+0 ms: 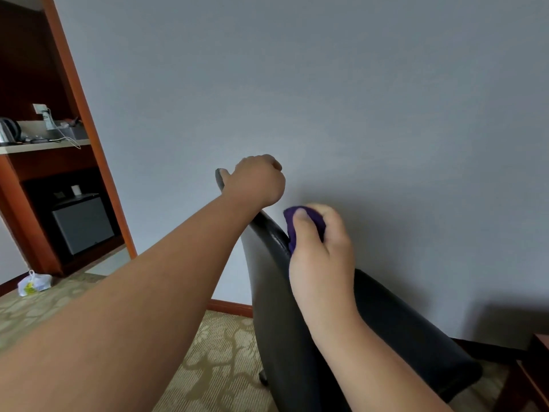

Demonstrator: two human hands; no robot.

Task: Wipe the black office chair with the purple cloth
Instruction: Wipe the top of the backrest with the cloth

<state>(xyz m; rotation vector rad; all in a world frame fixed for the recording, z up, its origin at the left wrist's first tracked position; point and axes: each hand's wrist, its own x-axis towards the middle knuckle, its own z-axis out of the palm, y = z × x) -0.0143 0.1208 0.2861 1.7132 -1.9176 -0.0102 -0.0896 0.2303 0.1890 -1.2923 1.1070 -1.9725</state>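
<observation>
Black office chair [276,292]: occupying the lower centre, backrest slanting up and to the left, top rim lying close in front of the grey wall [326,84]. Bracing the top rim with the left hand [255,182], fingers curling over the edge and closing on it. Bunching the purple cloth [292,227] in the right hand [320,257], thumb pressing on the wad, remaining fingers wrapping round it, cloth touching the backrest's rim just below the left hand. Judging the step in hand as wiping along that rim and down the back panel. Recommending, for a clean pass: spreading the wad flatter so more fabric is meeting the surface, pressing evenly, drawing long overlapping strokes downward from the rim, folding the cloth round the edge so both faces are being covered, and holding the left-hand brace firm, since an office chair is probably swivelling or rolling under sideways push. Noting the edges: wall just behind the rim, leaving little room for knuckles on the far side; dark wooden furniture [534,367] near the chair at lower right, limiting swing there. Noting the open room: patterned carpet [222,352] to the left, with a plastic bag [32,283] and a wooden cabinet [89,144] lying well apart, allowing turning of the chair that way.
</observation>
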